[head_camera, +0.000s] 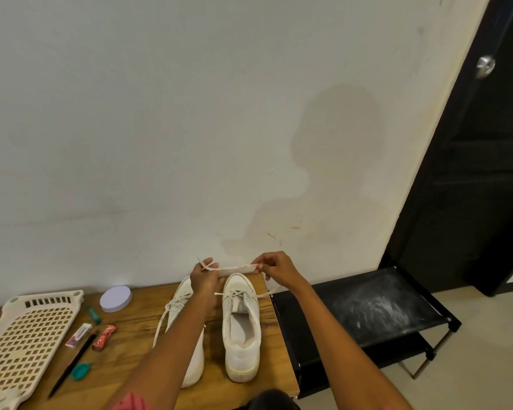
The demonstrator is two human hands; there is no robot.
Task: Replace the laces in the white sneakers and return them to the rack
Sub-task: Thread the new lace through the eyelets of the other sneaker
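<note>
1. Hands: the left hand (203, 275) and right hand (276, 267) are raised over the toes of the sneakers, near the wall, each pinching one end of a white lace (237, 268) stretched flat and taut between them.
2. Left hand: thumb and fingers are curled on the lace, and a short tail of it sticks out past the fingers to the left.
3. Right hand: fingertips pinch the other end; a further length of lace hangs down from this hand toward the table edge.
4. Sneakers: two white ones stand side by side on the wooden table (137, 344), toes toward the wall.
5. Right sneaker (240, 329): in full view, opening upward, a lace threaded loosely through its upper eyelets with ends lying out to both sides.
6. Left sneaker (179, 303): partly hidden by the left forearm; loose lace loops trail down its left side onto the table.
7. Rack (367, 309): a black two-tier one stands on the floor just beside the table's right edge, its top shelf streaked with white dust.
8. Table, left part: a perforated beige tray (21, 335), a round pale lid (115, 298), a pencil (71, 368), a red wrapper (103, 337), a small white packet (78, 335) and two teal bits.
9. Door (471, 173): dark, with a metal knob (485, 67), at right behind the rack.
</note>
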